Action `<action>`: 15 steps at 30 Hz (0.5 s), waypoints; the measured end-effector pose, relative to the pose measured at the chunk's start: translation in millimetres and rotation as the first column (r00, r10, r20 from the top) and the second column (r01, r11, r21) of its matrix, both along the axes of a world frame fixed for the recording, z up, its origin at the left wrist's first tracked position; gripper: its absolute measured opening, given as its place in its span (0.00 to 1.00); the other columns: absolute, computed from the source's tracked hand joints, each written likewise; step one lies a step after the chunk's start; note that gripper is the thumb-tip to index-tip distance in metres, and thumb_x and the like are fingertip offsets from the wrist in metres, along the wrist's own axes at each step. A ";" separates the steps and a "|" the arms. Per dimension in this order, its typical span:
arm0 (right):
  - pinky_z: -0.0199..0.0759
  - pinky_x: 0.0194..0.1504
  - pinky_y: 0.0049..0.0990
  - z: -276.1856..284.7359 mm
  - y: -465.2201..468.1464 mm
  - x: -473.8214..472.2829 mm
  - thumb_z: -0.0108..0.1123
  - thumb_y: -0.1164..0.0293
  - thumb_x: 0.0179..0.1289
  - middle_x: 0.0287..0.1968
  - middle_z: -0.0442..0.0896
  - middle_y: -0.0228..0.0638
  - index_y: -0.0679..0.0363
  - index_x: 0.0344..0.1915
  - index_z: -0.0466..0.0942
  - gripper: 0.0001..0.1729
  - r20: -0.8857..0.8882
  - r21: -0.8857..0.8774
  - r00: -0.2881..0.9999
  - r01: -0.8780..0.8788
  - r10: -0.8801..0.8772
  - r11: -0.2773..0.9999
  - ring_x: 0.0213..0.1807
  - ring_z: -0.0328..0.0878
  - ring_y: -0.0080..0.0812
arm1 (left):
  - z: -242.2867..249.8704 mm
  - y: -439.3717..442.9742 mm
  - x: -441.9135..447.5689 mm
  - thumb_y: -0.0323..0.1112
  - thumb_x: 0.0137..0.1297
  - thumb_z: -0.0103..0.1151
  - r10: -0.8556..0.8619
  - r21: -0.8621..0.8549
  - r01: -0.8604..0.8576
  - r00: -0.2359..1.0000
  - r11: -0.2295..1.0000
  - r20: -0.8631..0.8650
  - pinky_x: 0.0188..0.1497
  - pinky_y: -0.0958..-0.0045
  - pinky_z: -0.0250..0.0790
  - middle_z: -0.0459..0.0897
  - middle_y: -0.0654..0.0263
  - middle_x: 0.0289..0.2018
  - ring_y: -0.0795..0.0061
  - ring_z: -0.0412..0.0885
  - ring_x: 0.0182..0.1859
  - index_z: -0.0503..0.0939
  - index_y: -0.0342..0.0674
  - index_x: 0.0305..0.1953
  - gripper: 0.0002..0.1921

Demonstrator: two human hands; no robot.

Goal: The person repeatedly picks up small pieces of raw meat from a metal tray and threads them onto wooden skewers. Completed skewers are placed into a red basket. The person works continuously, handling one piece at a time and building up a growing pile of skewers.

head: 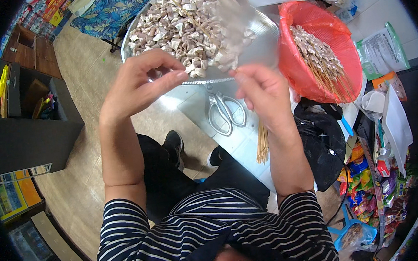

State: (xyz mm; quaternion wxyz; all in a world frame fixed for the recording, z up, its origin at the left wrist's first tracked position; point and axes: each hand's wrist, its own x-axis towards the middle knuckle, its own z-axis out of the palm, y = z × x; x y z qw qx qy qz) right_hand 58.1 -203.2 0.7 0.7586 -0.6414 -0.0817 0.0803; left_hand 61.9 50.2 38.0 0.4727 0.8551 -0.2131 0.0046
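My left hand (149, 80) hovers at the near rim of a perforated metal basin (261, 49). Its thumb and fingers are apart, with nothing seen between them. Small pale and grey-brown meat pieces (182, 26), apparently offal, are heaped in the basin. My right hand (262, 85) pinches what looks like the end of a bamboo skewer (236, 70) at the same rim. Blurred pale pieces (224, 61) lie just beyond these fingertips; whether they are on the skewer is unclear. Farther up, a blurred greyish shape (233, 18) covers part of the heap; I cannot tell what it is.
Metal scissors (226, 112) lie below the basin, near a bundle of bare bamboo skewers (262, 144). At right, a red plastic bag (337, 35) lines a container of loaded skewers (317, 52). A black bag (321, 147) sits below it. A dark cabinet (33, 140) stands left.
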 end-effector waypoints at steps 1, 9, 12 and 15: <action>0.59 0.21 0.11 0.6 -0.6 -0.5 0.59 0.72 0.65 0.26 0.79 0.25 0.64 0.41 0.80 0.08 0.002 -0.006 1.000 -0.010 0.010 1.000 0.24 0.71 0.11 | -2.1 -5.1 3.7 0.36 0.59 0.64 -0.014 -0.106 0.002 0.994 0.994 -0.110 0.40 0.77 0.70 0.82 0.67 0.34 0.79 0.78 0.38 0.81 0.36 0.41 0.12; 0.57 0.20 0.10 -4.6 6.0 -3.0 0.59 0.70 0.65 0.24 0.79 0.28 0.63 0.43 0.79 0.10 0.057 -0.009 0.998 0.026 -0.025 1.000 0.19 0.67 0.11 | -29.6 -67.4 16.2 0.30 0.57 0.66 -0.247 -0.683 -0.079 0.898 0.726 -0.366 0.46 0.78 0.72 0.81 0.65 0.39 0.80 0.79 0.40 0.77 0.31 0.48 0.18; 0.57 0.21 0.10 -6.0 4.8 -3.2 0.59 0.70 0.65 0.24 0.78 0.27 0.63 0.43 0.79 0.10 0.077 -0.032 0.997 0.031 -0.028 0.999 0.20 0.68 0.10 | -31.3 -75.7 18.2 0.30 0.59 0.65 -0.194 -0.691 -0.148 0.900 0.707 -0.391 0.45 0.80 0.71 0.82 0.66 0.36 0.82 0.79 0.39 0.79 0.33 0.39 0.10; 0.57 0.21 0.10 -4.6 1.8 -1.2 0.59 0.70 0.65 0.24 0.78 0.26 0.63 0.43 0.79 0.10 0.074 -0.063 0.997 0.026 -0.022 0.998 0.21 0.68 0.10 | -30.6 -77.7 20.9 0.30 0.60 0.64 -0.174 -0.692 -0.160 0.905 0.704 -0.387 0.42 0.81 0.70 0.82 0.67 0.33 0.83 0.78 0.36 0.80 0.34 0.35 0.07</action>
